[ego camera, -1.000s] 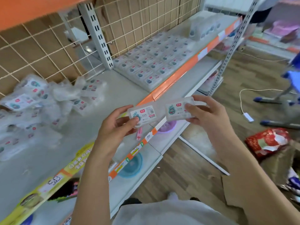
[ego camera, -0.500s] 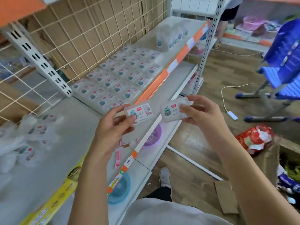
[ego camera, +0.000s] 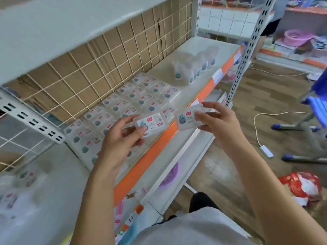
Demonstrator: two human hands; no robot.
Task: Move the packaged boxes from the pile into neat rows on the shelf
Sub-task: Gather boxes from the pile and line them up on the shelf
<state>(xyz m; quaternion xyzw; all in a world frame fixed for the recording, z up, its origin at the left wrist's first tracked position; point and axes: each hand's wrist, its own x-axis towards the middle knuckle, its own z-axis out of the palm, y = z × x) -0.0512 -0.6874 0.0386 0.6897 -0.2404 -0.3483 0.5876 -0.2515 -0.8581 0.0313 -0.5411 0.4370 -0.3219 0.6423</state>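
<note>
gripping clear rounded plastic boxes (ego camera: 152, 123), both hands (ego camera: 122, 138)

A white cable (ego camera: 256, 131) with a small white block is seen on the wooden floor (ego camera: 276, 96) at right. A red and white bag (ego camera: 300, 186) lies at lower right. A pink basin (ego camera: 294, 37) is seen at upper right.

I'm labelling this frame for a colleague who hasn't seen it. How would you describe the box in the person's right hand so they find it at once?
Start at the orange-edged white metal shelf with rows of small clear boxes. In front of its edge two hands each hold one. The target is the clear plastic box with a teal figure and red tag pinched by the right hand, farther right and slightly higher than the left hand's box.
</note>
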